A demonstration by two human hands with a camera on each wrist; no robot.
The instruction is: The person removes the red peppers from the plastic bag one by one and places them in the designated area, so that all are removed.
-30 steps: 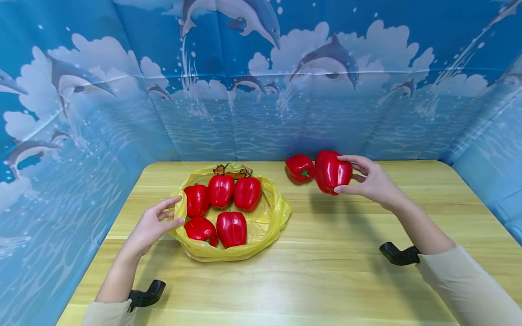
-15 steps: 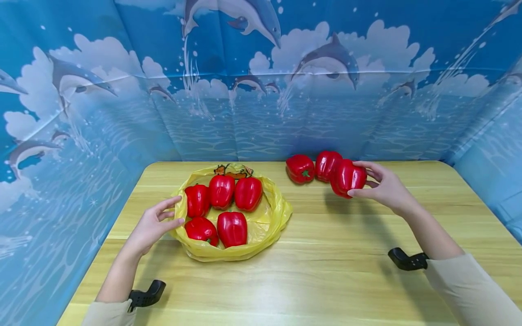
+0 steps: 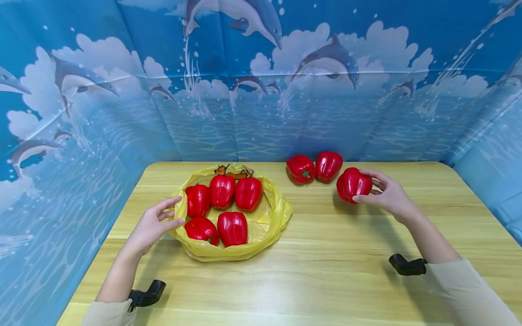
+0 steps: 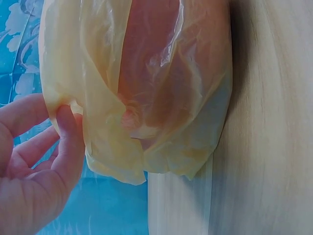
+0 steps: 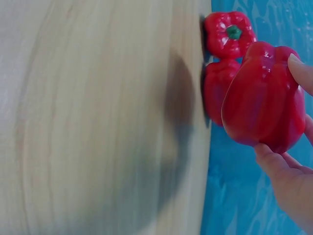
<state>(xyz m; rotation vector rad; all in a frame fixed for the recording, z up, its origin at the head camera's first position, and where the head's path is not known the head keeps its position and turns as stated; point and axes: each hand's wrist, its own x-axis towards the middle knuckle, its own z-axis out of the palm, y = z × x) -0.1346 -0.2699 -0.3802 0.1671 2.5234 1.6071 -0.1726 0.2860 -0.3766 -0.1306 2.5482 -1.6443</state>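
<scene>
My right hand (image 3: 390,195) grips a red bell pepper (image 3: 354,184) by its side, at the right of the back row in the head view. In the right wrist view this bell pepper (image 5: 266,103) hangs over its shadow on the table, thumb and fingers on opposite sides. Two more bell peppers lie left of it: one with a green stem (image 3: 300,170) and one beside it (image 3: 328,166). At the left, my left hand (image 3: 148,227) pinches the rim of a yellow plastic bag (image 3: 279,217). Several red bell peppers sit inside the bag, one of them (image 3: 232,228) at the front.
A wooden table (image 3: 310,276) carries everything. Blue cloth with printed dolphins (image 3: 261,117) rises behind the table's back edge and at both sides. A black wrist mount (image 3: 147,294) sits on the left forearm, another (image 3: 408,265) on the right.
My right hand has moved right and lower with its bell pepper, uncovering the bell pepper behind it. The left hand and the bag have stayed in place.
</scene>
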